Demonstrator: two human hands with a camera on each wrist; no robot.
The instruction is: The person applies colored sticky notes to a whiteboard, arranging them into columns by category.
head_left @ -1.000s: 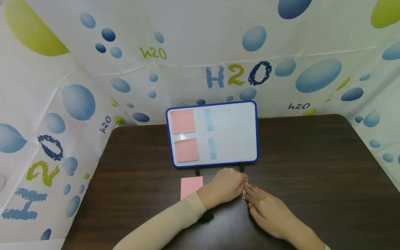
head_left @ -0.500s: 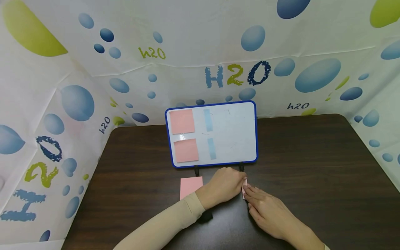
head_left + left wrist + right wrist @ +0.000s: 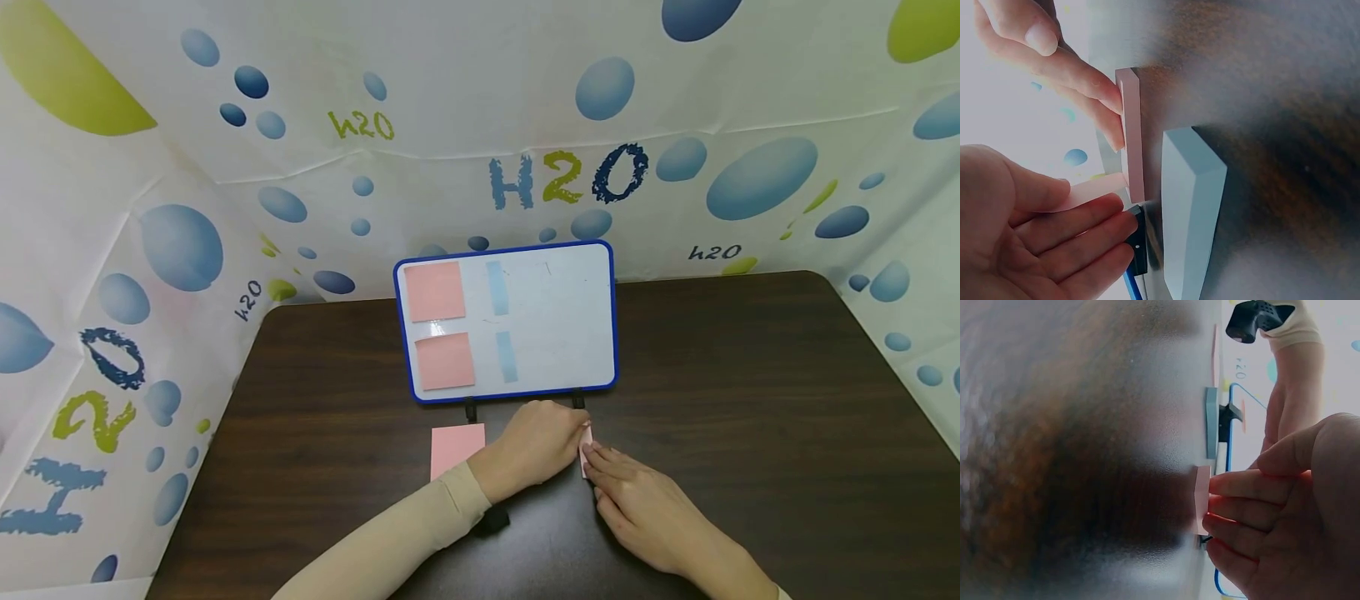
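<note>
In the left wrist view, my left hand pinches the end of a thin pink sticky strip between thumb and index finger. The strip rises from the top of a narrow pink sticky note pad on the table. My right hand rests straight fingertips on this pad, as the right wrist view also shows. A light blue sticky note pad lies between it and a wider pink sticky note pad. In the head view my left hand and forearm hide the blue pad.
Behind the hands, a blue-framed whiteboard stands on black feet. It bears two pink sticky notes and two narrow blue strips. A patterned curtain encloses the back and left of the dark wooden table.
My left hand has shifted very slightly, and a little more of the narrow pink pad shows between the hands. My right hand has stayed in place. The head view has drifted slightly.
</note>
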